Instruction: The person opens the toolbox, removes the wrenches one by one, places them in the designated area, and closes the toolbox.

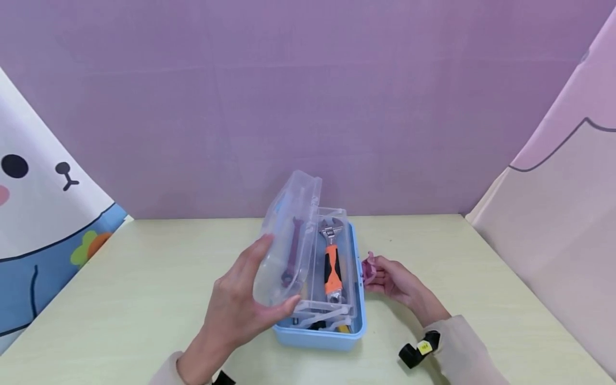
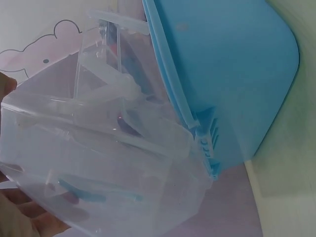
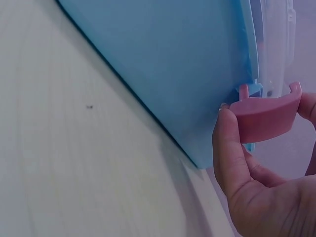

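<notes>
A light blue toolbox (image 1: 315,339) stands on the table, its clear lid (image 1: 284,262) raised and tilted to the left. My left hand (image 1: 231,302) holds that lid between thumb and fingers. At the box's right side, my right hand (image 1: 397,280) pinches a pink latch (image 3: 266,118), which is still attached to the box. In the clear tray (image 1: 320,280) lies an adjustable wrench (image 1: 333,267) with an orange and black handle. A dark reddish wrench (image 1: 292,254) shows blurred through the lid. Below the tray, black and yellow items are mostly hidden.
The pale table (image 1: 183,267) extends to both sides of the box. Behind it rises a purple cloth wall (image 1: 308,107), with printed cloth panels at left and right. A black wrist device (image 1: 418,350) sits at my right sleeve.
</notes>
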`<state>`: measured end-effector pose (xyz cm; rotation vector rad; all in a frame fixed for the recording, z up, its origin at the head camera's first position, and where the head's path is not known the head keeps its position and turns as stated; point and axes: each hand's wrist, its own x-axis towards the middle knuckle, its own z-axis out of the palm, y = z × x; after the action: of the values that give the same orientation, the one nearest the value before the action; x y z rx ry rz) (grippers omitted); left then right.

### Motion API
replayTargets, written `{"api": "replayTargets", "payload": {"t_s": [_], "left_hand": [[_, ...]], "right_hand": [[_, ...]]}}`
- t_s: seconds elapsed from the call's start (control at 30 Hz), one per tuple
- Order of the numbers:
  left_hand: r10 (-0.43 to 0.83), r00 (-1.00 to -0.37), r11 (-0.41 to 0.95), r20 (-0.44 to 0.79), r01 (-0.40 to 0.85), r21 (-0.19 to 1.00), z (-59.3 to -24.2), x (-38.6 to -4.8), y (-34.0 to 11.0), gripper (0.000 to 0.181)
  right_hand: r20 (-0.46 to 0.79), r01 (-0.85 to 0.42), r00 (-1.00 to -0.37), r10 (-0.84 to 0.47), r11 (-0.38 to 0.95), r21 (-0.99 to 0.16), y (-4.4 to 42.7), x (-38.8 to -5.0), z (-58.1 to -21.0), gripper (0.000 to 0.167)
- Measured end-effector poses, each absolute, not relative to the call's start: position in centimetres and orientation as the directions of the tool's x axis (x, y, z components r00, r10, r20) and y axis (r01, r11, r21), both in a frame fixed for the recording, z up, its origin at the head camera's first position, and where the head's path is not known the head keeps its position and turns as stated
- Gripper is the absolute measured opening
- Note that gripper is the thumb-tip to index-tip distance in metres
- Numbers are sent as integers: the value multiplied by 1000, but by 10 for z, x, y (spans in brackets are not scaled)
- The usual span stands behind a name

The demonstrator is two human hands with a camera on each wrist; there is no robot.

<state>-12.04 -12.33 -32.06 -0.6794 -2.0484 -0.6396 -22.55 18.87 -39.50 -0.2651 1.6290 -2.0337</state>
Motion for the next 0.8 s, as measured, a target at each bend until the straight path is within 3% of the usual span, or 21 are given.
{"api": "replayTargets", "payload": {"t_s": [0.4, 0.8], "left_hand": [[110, -539, 691, 835, 645, 325, -324, -118, -138, 89], [-43, -766, 649, 642, 467, 600, -321, -110, -152, 84]], "right_hand": [[-168, 264, -844, -509, -123, -957, 187, -228, -399, 27], [-169, 261, -848, -502, -118, -958, 189, -230, -397, 30]]}}
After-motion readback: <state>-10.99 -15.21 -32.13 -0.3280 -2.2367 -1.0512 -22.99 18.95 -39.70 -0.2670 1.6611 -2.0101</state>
